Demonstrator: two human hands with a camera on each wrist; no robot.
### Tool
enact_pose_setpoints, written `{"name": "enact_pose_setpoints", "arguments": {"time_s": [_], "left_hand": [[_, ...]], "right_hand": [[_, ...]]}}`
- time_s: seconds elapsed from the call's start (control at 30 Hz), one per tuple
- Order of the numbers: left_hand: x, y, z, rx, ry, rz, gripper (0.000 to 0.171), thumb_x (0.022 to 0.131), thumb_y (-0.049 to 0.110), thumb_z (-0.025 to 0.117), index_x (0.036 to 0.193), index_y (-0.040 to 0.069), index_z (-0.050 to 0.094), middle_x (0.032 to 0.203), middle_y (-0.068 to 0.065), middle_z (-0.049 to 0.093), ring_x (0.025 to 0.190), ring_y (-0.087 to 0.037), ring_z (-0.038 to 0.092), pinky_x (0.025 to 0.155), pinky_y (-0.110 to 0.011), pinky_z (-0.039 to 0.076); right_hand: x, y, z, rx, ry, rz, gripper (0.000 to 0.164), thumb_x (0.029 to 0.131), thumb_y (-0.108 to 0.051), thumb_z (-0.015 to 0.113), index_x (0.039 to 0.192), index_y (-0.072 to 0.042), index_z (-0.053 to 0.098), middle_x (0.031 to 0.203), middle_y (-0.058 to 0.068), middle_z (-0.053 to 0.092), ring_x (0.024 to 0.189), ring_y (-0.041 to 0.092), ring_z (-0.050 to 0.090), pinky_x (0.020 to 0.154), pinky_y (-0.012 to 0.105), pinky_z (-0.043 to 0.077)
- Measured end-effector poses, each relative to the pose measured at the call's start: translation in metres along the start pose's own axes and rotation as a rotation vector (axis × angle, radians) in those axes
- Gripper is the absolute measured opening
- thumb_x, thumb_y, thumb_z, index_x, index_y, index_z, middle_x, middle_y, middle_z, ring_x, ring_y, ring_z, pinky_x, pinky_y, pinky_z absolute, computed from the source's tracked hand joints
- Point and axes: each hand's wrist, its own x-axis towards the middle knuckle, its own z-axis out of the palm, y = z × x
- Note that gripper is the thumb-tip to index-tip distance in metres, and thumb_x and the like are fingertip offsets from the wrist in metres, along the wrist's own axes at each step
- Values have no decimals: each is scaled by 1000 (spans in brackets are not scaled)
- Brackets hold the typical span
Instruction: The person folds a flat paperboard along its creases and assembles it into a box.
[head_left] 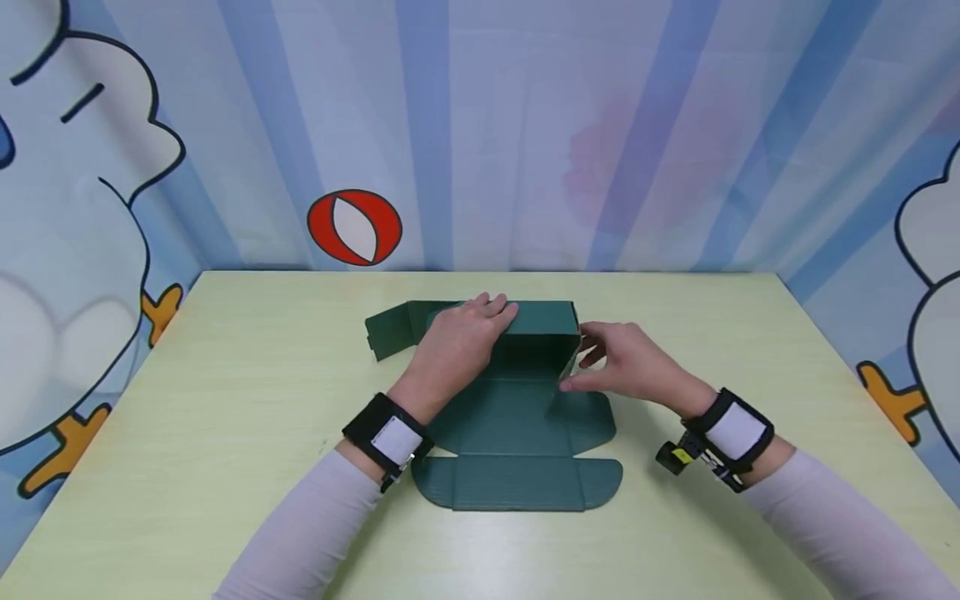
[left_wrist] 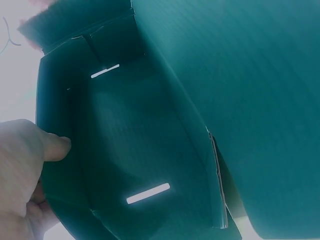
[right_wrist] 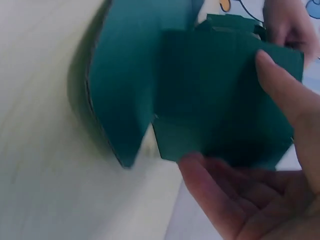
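A dark green cardboard box (head_left: 517,417), partly folded, lies on the table with its lid panel spread toward me. My left hand (head_left: 465,337) holds the raised far wall from above, and in the left wrist view its thumb lies on the inner side of that wall. At the box's right end, my right hand (head_left: 633,362) has its thumb and fingers on the edges of the upright side panel (right_wrist: 215,90). A flap (head_left: 392,331) sticks out past the left end. Inside, two narrow slots show bright in the box floor (left_wrist: 135,125).
The light wooden table (head_left: 225,417) stretches out on both sides of the box. Behind it hangs a blue striped curtain (head_left: 495,150) printed with cartoon figures and a red and white ball (head_left: 355,227). Rounded lid tabs (head_left: 600,483) lie at the near side.
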Motion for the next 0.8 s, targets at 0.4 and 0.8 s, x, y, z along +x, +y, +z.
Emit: {"name": "enact_pose_setpoints", "arguments": {"time_s": [0.4,0.8], "left_hand": [[1,3,-2,19,-8,0,34,99,9,57,132,14,64,130,-6,68,119,-23,67,94,-36,57],[1,4,-2,10,2,0,34,99,10,58,132,13,64,130,-7,68,118,-25,67,95,-38,56]], "right_hand": [[10,-10,25,-105,246,51,83,77,-43,83,136,2,47,117,18,69,86,25,70,73,40,60],[23,-14,31,-219,408,136,56,85,-27,77,120,8,52,98,24,70,83,36,72,75,49,61]]}}
